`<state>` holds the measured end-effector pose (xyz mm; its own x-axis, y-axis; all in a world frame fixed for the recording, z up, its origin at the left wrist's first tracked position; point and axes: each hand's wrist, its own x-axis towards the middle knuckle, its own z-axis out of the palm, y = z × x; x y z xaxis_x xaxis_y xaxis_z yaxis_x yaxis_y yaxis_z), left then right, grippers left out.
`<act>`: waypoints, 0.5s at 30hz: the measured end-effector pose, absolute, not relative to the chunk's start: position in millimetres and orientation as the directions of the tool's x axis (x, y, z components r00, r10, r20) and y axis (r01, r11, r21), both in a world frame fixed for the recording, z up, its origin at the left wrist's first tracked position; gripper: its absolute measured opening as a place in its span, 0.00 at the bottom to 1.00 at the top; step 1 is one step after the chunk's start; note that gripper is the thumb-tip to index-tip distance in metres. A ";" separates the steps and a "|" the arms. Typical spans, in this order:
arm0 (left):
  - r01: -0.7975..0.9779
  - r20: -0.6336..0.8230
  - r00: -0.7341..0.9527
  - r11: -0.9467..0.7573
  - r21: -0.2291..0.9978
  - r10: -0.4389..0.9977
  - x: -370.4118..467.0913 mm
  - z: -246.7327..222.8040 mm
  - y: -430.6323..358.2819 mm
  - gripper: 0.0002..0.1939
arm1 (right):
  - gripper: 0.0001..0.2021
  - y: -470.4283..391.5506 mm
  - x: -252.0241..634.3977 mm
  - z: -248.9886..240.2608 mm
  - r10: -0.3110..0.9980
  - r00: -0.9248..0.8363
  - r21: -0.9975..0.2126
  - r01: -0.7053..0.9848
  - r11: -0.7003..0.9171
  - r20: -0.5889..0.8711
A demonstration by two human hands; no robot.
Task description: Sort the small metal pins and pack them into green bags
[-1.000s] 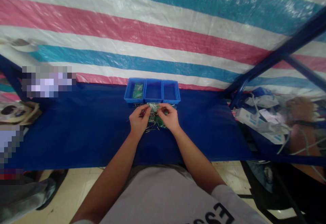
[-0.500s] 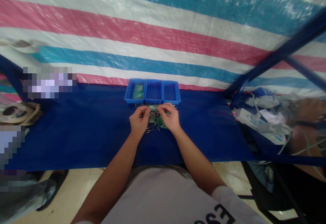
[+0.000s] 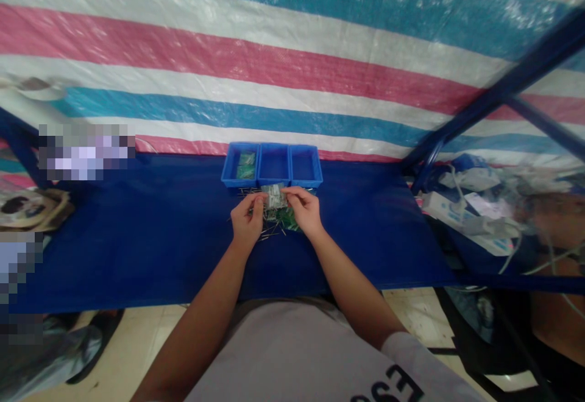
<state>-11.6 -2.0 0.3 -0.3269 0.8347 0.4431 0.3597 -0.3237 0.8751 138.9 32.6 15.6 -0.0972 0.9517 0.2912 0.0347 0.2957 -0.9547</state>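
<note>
Between my two hands is a small, shiny clear plastic bag (image 3: 274,196), held up at its two sides. My left hand (image 3: 247,216) pinches its left side, and my right hand (image 3: 304,210) pinches the right side. Under the hands lies a loose spread of thin metal pins (image 3: 270,231), too small to make out exactly. Some green packets (image 3: 287,219) lie among them, partly hidden by my right hand. Just beyond the hands stand three joined blue bins (image 3: 275,182). In the left one are green packets (image 3: 247,164).
The blue table (image 3: 173,225) runs under everything. White power strips (image 3: 466,225) with cables and plastic bags lie on the right, near another person's blurred arm (image 3: 555,222). A cardboard box (image 3: 50,210) stands at the left edge. A blue metal frame (image 3: 493,100) rises at right.
The bag between my hands has tipped up, so more of its flat face shows. My hands stay in nearly the same place. At right, the other person's arm has shifted a little.
</note>
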 end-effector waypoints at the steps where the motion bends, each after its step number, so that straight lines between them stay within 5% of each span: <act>1: 0.384 0.456 -0.330 -0.324 0.865 0.827 -11.7 0.6 -1.7 0.13 | 0.11 33.0 139.2 16.6 0.949 -0.095 -0.952 0.030 0.306 0.302; 8: 0.448 0.499 -0.378 -0.317 0.836 0.780 -7.9 0.1 1.2 0.10 | 0.05 31.7 134.2 17.2 0.952 -0.028 -0.949 0.085 0.305 0.304; 15: 0.380 0.424 -0.455 -0.261 0.888 0.783 -7.2 1.1 2.9 0.18 | 0.14 37.9 130.9 8.2 0.969 -0.021 -0.965 -0.095 0.243 0.246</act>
